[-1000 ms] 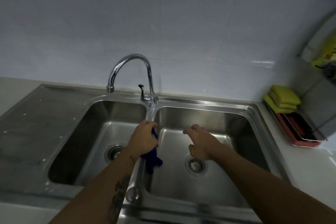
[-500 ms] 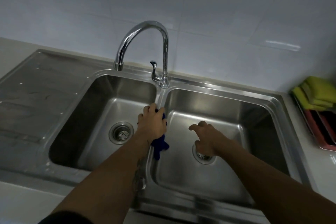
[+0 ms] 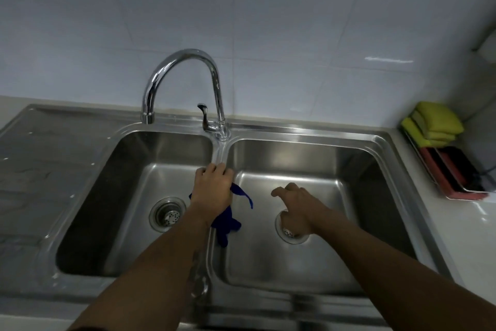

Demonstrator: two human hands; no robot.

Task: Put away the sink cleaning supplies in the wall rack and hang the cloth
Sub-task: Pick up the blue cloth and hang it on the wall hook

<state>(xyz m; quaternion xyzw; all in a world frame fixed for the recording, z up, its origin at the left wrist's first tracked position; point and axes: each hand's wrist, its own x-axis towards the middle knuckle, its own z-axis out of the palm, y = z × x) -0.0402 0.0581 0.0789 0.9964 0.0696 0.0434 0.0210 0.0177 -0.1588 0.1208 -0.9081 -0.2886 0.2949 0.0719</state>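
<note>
left hand (image 3: pixel 213 191) clamped on the blue cloth (image 3: pixel 226 219) at the sink's centre divider (image 3: pixel 218 152), right hand (image 3: pixel 298 203) loose over the right basin

head view: here's the left hand sitting on the divider in front of the faucet (image 3: pixel 185 83), fingers curled down tight around the cloth, and the cloth's dark blue tails spill out from under the palm onto the right-basin side of that divider; the right hand hovers over the right drain (image 3: pixel 291 232), to the right of the faucet, fingers spread and slack, gripping nothing; left drain (image 3: pixel 167 214) sits on the other side of the divider; far right of the faucet, on the counter by the wall, yellow-green sponges (image 3: pixel 433 125) are stacked at the wall end of a red tray (image 3: pixel 453 179)
</note>
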